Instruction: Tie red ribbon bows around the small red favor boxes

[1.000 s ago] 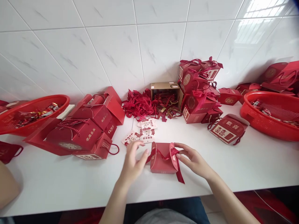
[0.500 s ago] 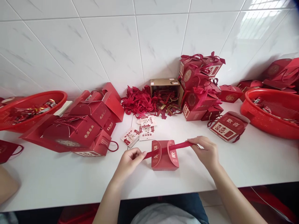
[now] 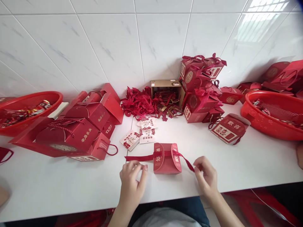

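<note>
A small red gift box (image 3: 167,165) with two curved flaps lies on the white table in front of me. A dark red ribbon (image 3: 139,158) runs through the flaps and across its top. Its left end lies loose on the table, just beyond the fingertips of my left hand (image 3: 133,178), which is open with thumb and fingers apart. To the right of the box, my right hand (image 3: 207,176) pinches the ribbon's other end, which hangs slack between flap and fingertips. Printed cards (image 3: 148,130) lie behind the box.
Red ribbons (image 3: 138,102) are heaped beside a cardboard box (image 3: 165,83) of more ribbons. Gift boxes are piled at left (image 3: 78,135) and stacked at right (image 3: 197,101); one box (image 3: 229,128) lies apart. Red plastic baskets (image 3: 267,127) with wrapped sweets stand on both sides. Another person's arm (image 3: 3,194) shows at left.
My left hand has let go of the ribbon and moved down toward me. My right hand has lowered, and the ribbon has gone from taut to slack.
</note>
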A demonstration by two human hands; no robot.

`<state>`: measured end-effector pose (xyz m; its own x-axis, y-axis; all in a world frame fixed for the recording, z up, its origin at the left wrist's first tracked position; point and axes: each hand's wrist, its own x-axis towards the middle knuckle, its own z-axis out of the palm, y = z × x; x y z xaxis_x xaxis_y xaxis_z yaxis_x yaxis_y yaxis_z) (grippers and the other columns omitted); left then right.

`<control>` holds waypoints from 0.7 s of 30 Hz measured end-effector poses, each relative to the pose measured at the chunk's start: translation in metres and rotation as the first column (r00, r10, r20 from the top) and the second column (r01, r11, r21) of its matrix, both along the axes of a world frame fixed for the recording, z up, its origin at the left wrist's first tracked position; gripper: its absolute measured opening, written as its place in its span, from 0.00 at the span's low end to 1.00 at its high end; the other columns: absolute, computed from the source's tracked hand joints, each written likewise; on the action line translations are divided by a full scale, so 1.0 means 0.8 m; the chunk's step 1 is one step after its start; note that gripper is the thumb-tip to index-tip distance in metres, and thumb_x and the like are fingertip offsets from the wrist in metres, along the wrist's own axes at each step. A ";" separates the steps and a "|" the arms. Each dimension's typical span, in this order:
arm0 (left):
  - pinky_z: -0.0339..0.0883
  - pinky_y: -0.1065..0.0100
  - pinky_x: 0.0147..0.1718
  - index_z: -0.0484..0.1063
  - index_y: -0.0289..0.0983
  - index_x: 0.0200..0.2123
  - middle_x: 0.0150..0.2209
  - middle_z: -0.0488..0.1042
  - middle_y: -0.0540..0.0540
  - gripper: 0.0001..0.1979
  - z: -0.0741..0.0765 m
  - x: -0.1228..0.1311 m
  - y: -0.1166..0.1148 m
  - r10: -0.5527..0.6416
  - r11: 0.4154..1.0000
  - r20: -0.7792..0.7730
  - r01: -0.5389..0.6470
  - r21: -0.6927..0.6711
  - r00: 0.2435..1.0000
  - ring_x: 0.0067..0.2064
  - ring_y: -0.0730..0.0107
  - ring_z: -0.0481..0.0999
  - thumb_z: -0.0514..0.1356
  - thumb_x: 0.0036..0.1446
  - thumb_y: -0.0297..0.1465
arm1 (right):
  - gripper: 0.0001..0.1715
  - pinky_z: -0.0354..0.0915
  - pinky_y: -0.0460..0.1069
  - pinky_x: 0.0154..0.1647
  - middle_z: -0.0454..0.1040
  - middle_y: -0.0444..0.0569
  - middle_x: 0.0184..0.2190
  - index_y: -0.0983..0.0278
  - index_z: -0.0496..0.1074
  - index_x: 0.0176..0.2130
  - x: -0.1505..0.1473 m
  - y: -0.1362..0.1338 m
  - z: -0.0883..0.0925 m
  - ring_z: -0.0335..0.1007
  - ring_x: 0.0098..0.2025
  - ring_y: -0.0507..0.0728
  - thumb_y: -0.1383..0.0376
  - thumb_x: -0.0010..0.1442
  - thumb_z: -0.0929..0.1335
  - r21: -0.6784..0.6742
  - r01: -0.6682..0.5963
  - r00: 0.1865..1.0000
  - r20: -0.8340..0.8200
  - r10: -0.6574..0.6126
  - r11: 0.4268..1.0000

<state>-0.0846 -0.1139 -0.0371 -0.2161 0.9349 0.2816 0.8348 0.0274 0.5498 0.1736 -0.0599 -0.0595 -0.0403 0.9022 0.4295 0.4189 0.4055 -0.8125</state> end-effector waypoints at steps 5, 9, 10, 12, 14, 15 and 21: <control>0.59 0.48 0.45 0.68 0.42 0.59 0.37 0.74 0.41 0.22 0.008 0.023 0.006 -0.052 0.960 -0.147 0.008 -0.281 0.988 0.41 0.53 0.72 0.47 0.64 0.30 | 0.25 0.55 0.47 0.24 0.64 0.43 0.20 0.64 0.69 0.27 -0.020 -0.016 0.017 0.59 0.23 0.52 0.52 0.67 0.59 -0.485 -0.210 0.973 -0.022 0.229 0.849; 0.59 0.45 0.49 0.69 0.40 0.57 0.45 0.76 0.38 0.22 0.009 0.026 0.023 -0.039 0.954 0.048 0.051 -0.294 0.998 0.48 0.50 0.73 0.45 0.66 0.35 | 0.30 0.48 0.46 0.22 0.54 0.39 0.17 0.63 0.64 0.24 -0.017 -0.017 0.035 0.50 0.20 0.50 0.44 0.64 0.60 -0.633 -0.181 0.980 -0.055 0.190 0.753; 0.58 0.45 0.52 0.70 0.41 0.56 0.49 0.75 0.39 0.21 0.008 0.025 0.025 -0.022 0.959 0.148 0.063 -0.275 0.989 0.52 0.50 0.72 0.46 0.66 0.37 | 0.31 0.48 0.46 0.22 0.53 0.39 0.17 0.63 0.65 0.24 -0.015 -0.018 0.038 0.49 0.20 0.49 0.42 0.63 0.60 -0.646 -0.170 0.984 -0.066 0.167 0.744; 0.54 0.46 0.59 0.71 0.43 0.55 0.56 0.72 0.40 0.22 0.005 0.021 0.027 0.010 0.962 0.374 0.093 -0.256 0.927 0.61 0.49 0.66 0.46 0.66 0.42 | 0.32 0.49 0.46 0.22 0.52 0.38 0.17 0.63 0.66 0.25 -0.010 -0.019 0.044 0.50 0.20 0.49 0.41 0.63 0.59 -0.677 -0.193 0.980 -0.094 0.178 0.711; 0.49 0.49 0.63 0.69 0.45 0.58 0.62 0.66 0.42 0.24 0.001 0.021 0.027 0.052 0.959 0.590 0.126 -0.256 0.806 0.67 0.50 0.57 0.47 0.65 0.46 | 0.33 0.49 0.46 0.22 0.51 0.38 0.16 0.64 0.67 0.25 -0.007 -0.020 0.047 0.51 0.19 0.50 0.41 0.64 0.58 -0.708 -0.261 0.960 -0.119 0.254 0.656; 0.47 0.51 0.65 0.66 0.45 0.60 0.65 0.63 0.43 0.26 -0.001 0.023 0.026 0.063 0.957 0.685 0.151 -0.248 0.726 0.69 0.52 0.53 0.47 0.65 0.48 | 0.33 0.49 0.46 0.22 0.51 0.37 0.16 0.64 0.66 0.25 -0.006 -0.021 0.047 0.51 0.19 0.49 0.42 0.64 0.58 -0.718 -0.290 0.948 -0.126 0.292 0.633; 0.49 0.58 0.67 0.61 0.46 0.64 0.68 0.57 0.47 0.28 -0.008 0.048 0.026 0.000 0.953 0.951 0.289 -0.094 0.310 0.71 0.58 0.47 0.52 0.64 0.48 | 0.29 0.55 0.46 0.22 0.62 0.37 0.15 0.64 0.70 0.52 -0.011 -0.019 0.028 0.55 0.17 0.50 0.46 0.65 0.61 -0.717 -0.410 0.911 -0.349 0.218 0.564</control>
